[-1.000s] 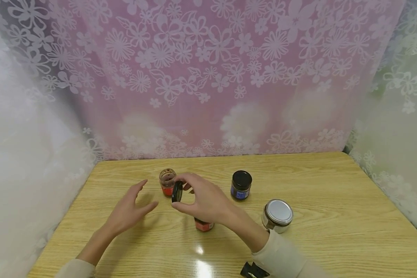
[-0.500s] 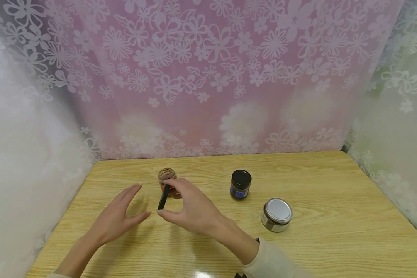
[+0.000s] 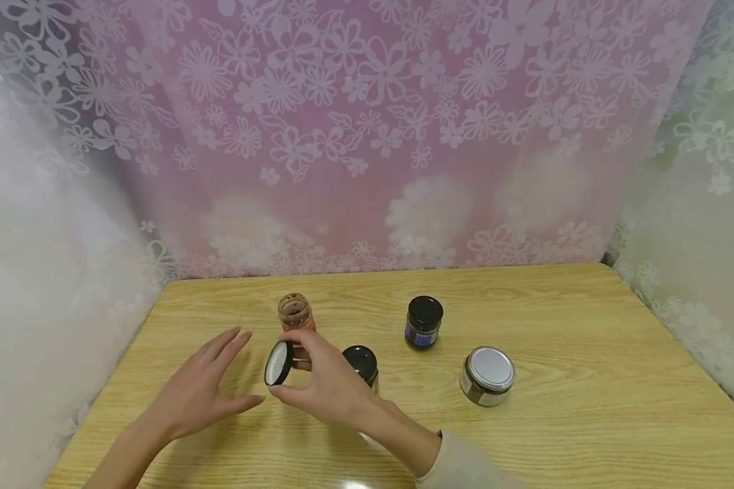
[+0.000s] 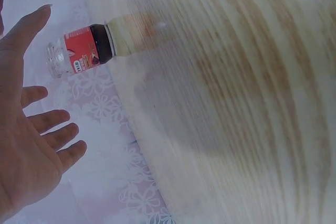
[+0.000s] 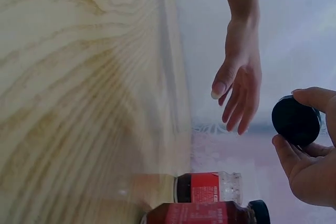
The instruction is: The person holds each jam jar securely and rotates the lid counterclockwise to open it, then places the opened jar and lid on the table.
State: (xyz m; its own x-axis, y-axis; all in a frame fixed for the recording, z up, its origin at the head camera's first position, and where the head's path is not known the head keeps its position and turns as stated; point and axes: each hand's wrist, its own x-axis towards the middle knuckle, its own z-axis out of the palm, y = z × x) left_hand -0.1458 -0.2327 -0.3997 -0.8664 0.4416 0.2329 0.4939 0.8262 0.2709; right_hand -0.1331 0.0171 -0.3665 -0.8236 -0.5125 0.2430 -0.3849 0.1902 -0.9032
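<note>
My right hand (image 3: pixel 324 380) pinches a round black jar lid (image 3: pixel 278 363) between thumb and fingers. In the head view the lid stands tilted on edge, its pale inside facing left. The right wrist view shows the dark side of the lid (image 5: pixel 295 121). My left hand (image 3: pixel 198 390) holds nothing, its fingers spread and thumb apart, just left of the lid. Behind the lid stands an uncovered glass jar (image 3: pixel 295 312); its red label (image 4: pixel 81 51) and dark contents show in the left wrist view. A black-lidded jar (image 3: pixel 361 360) is partly hidden behind my right hand.
A black-lidded jar with a blue label (image 3: pixel 424 324) stands toward the back, right of the hands. Farther right is a wider jar with a silver lid (image 3: pixel 489 375). Floral curtains (image 3: pixel 367 136) enclose the wooden table (image 3: pixel 556 326) at the back and sides.
My right hand has carried the lid left and nearer, turning its pale inside to the left. My left hand has drawn a little left and nearer. The black-lidded jar's top has come into sight.
</note>
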